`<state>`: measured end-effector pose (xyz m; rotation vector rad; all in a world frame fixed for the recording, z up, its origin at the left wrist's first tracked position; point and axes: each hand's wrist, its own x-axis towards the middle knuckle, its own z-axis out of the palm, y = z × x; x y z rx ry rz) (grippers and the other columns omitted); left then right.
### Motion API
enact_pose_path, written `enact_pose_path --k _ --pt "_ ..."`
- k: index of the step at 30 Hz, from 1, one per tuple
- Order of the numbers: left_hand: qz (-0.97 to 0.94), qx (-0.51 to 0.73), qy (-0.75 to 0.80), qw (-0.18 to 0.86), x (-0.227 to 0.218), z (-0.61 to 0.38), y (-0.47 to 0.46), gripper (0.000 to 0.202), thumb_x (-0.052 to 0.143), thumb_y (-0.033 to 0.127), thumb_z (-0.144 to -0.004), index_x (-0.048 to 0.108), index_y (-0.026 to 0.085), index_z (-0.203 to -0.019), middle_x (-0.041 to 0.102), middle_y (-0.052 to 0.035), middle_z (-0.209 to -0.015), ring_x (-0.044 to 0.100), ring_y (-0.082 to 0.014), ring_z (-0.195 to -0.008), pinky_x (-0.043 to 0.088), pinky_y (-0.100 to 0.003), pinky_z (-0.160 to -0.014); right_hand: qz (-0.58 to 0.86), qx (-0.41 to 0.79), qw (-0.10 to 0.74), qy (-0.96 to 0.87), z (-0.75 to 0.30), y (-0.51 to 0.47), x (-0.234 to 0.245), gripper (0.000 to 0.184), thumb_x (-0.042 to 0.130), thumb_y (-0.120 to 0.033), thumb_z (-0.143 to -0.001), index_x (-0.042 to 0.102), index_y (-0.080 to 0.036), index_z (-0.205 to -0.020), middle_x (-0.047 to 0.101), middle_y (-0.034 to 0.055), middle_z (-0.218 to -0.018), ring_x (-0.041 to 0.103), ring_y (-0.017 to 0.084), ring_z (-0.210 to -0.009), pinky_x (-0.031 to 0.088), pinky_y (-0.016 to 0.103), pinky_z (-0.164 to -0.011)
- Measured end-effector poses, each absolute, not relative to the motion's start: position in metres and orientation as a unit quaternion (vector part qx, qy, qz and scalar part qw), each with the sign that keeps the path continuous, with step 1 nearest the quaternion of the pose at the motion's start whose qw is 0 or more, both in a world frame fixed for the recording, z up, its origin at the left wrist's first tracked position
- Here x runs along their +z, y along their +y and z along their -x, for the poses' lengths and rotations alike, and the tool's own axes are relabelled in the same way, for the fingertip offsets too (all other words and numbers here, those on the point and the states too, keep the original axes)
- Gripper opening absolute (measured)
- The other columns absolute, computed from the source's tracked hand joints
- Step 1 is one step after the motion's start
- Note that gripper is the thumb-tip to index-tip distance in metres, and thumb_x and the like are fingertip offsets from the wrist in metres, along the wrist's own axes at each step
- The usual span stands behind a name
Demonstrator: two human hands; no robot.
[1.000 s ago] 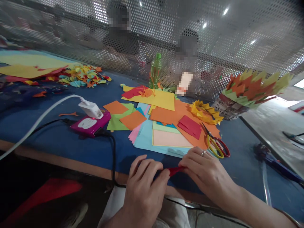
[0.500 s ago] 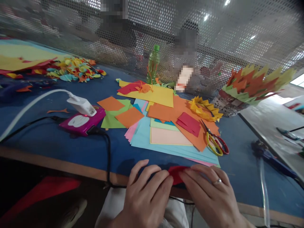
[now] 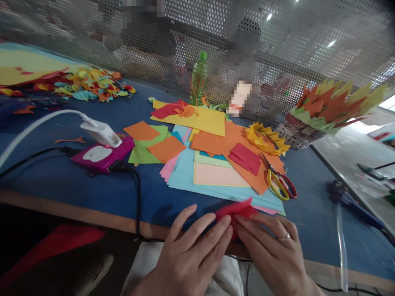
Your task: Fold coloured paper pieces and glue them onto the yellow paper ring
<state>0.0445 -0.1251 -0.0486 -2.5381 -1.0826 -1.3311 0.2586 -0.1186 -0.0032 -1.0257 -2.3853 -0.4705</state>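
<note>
At the table's near edge, a piece of red paper (image 3: pixel 237 209) is held between my two hands, with a flap or corner of it standing up. My left hand (image 3: pixel 197 242) has its thumb and index finger on the paper's left part, while its other fingers are spread. On the right side, my right hand (image 3: pixel 271 242), with a ring on one finger, grips the paper with its fingers together. The paper's lower part is hidden by my fingers. Beyond my hands lie a stack of light blue paper sheets (image 3: pixel 182 176), red paper squares (image 3: pixel 245 158) and scissors (image 3: pixel 279 183).
A purple power strip (image 3: pixel 105 158) with a white charger (image 3: pixel 100 132) sits left; its black cable runs over the near edge. A green bottle (image 3: pixel 199 78) stands at the back. To the right are a folded-paper basket (image 3: pixel 304 123), a yellow paper ring (image 3: pixel 267 137) and a glue gun (image 3: pixel 354 205).
The red paper has risen and shows more of itself above my fingers, with a corner now pointing up. My hands have moved slightly closer together.
</note>
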Motion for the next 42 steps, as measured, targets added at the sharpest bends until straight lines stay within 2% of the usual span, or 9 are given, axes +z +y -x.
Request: enact_pose_path --k 2,5,8,11,14,20,26,34,42 --pt "0.832 -0.422 -0.358 0.042 -0.049 -0.043 -0.123 0.030 0.058 0.019 -0.096 0.067 0.017 -0.125 0.065 -0.0016 -0.136 0.059 -0.0195 -0.120 0.017 -0.046 -0.124 0.369 -0.175 0.246 -0.879 -0.259 -0.119 -0.003 0.032 0.044 -0.018 -0.104 0.076 -0.020 -0.098 0.079 -0.0055 -0.103 0.064 0.019 -0.093 0.039 0.037 -0.083" --pt "0.824 -0.417 -0.381 0.041 -0.047 -0.044 -0.121 0.025 0.064 0.023 -0.093 0.071 0.017 -0.117 0.072 -0.0019 -0.124 0.062 -0.0194 -0.116 0.019 -0.047 -0.123 0.365 -0.174 0.232 -0.885 -0.262 -0.118 -0.003 0.030 0.044 -0.020 -0.105 0.074 -0.019 -0.106 0.078 -0.0056 -0.109 0.063 0.019 -0.095 0.039 0.037 -0.083" --pt "0.819 -0.420 -0.388 0.043 -0.046 -0.045 -0.121 0.023 0.063 0.023 -0.094 0.072 0.017 -0.114 0.075 -0.0021 -0.116 0.065 -0.0196 -0.112 0.022 -0.047 -0.122 0.365 -0.172 0.226 -0.887 -0.263 -0.117 -0.003 0.028 0.046 -0.022 -0.104 0.074 -0.020 -0.109 0.077 -0.0056 -0.111 0.063 0.019 -0.096 0.039 0.037 -0.083" --pt "0.821 -0.420 -0.384 0.040 -0.048 -0.045 -0.121 0.023 0.063 0.024 -0.094 0.072 0.016 -0.114 0.075 -0.0032 -0.116 0.065 -0.0203 -0.111 0.022 -0.047 -0.122 0.383 -0.162 0.225 -0.881 -0.262 -0.115 -0.001 0.028 0.046 -0.027 -0.104 0.074 -0.020 -0.108 0.078 -0.0044 -0.109 0.063 0.019 -0.095 0.039 0.038 -0.085" --pt "0.823 -0.420 -0.381 0.036 -0.050 -0.044 -0.122 0.023 0.064 0.024 -0.093 0.072 0.015 -0.113 0.075 -0.0040 -0.117 0.065 -0.0203 -0.110 0.023 -0.048 -0.122 0.397 -0.114 0.245 -0.877 -0.257 -0.116 0.000 0.025 0.049 -0.024 -0.103 0.073 -0.020 -0.110 0.078 -0.0029 -0.106 0.064 0.018 -0.094 0.040 0.036 -0.087" --pt "0.831 -0.407 -0.378 0.028 -0.046 -0.040 -0.121 0.025 0.062 0.022 -0.094 0.072 0.014 -0.115 0.074 -0.0043 -0.118 0.065 -0.0204 -0.109 0.023 -0.048 -0.121 0.408 0.024 0.295 -0.864 -0.249 -0.120 -0.004 0.007 0.065 -0.017 -0.092 0.070 -0.021 -0.094 0.074 -0.0004 -0.096 0.062 0.016 -0.090 0.046 0.029 -0.083" --pt "0.827 -0.412 -0.384 0.008 -0.044 -0.038 -0.121 0.022 0.064 0.020 -0.093 0.073 0.013 -0.111 0.075 -0.0048 -0.117 0.066 -0.0212 -0.108 0.026 -0.049 -0.119 0.468 0.121 0.294 -0.825 -0.247 -0.116 -0.005 0.006 0.067 -0.020 -0.090 0.066 -0.024 -0.086 0.068 -0.0006 -0.085 0.061 0.015 -0.080 0.049 0.028 -0.074" --pt "0.825 -0.413 -0.385 0.003 -0.044 -0.037 -0.120 0.019 0.063 0.019 -0.093 0.074 0.014 -0.108 0.075 -0.0052 -0.117 0.065 -0.0201 -0.110 0.027 -0.049 -0.119 0.541 0.105 0.258 -0.794 -0.242 -0.116 -0.005 0.012 0.062 -0.028 -0.093 0.060 -0.024 -0.082 0.063 0.0027 -0.089 0.060 0.018 -0.084 0.047 0.032 -0.075" --pt "0.823 -0.412 -0.390 -0.004 -0.043 -0.039 -0.121 0.020 0.065 0.019 -0.093 0.073 0.015 -0.111 0.075 -0.0028 -0.118 0.066 -0.0192 -0.108 0.028 -0.048 -0.118 0.555 0.078 0.241 -0.792 -0.242 -0.114 -0.012 0.013 0.065 -0.025 -0.090 0.058 -0.024 -0.080 0.061 0.0023 -0.088 0.055 0.019 -0.085 0.043 0.032 -0.074"
